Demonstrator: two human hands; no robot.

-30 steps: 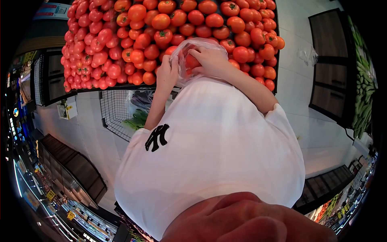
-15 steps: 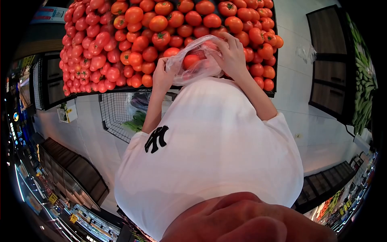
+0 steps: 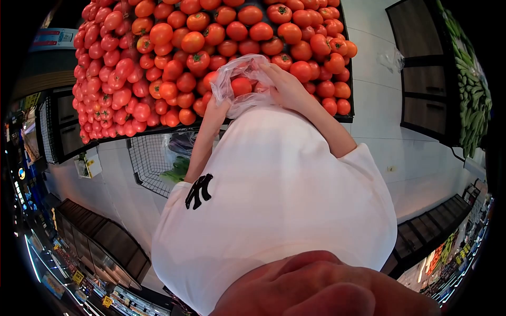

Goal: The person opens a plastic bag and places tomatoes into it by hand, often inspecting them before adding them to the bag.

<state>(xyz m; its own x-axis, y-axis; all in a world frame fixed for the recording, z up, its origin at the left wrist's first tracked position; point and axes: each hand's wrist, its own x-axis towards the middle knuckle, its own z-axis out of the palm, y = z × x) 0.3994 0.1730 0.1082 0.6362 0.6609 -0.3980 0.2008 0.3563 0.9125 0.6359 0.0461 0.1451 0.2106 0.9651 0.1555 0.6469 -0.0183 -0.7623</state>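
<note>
A clear plastic bag (image 3: 230,73) is held in front of my shirt, at the near edge of the tomato display. Its mouth gapes, and a red tomato (image 3: 241,86) shows inside, with more red beside it partly covered by film. On the bag's left side my left hand (image 3: 217,107) grips the rim, its fingers mostly behind the plastic. My right hand (image 3: 287,88) is closed on the opposite rim, fingertips partly hidden by the film. Loose tomatoes (image 3: 198,61) lie piled just beyond both hands.
Pinker tomatoes (image 3: 124,67) fill the display's left side. Below it stands a wire shopping cart (image 3: 150,158) holding leafy greens (image 3: 178,169). To the right, across the floor, is a dark cabinet (image 3: 424,68) beside green vegetables (image 3: 472,89). A crumpled plastic bag (image 3: 391,60) lies near it.
My right hand has come down from the bag's far edge to its right side. The bag's mouth now stands wider and rounder. The display sits slightly further left in view.
</note>
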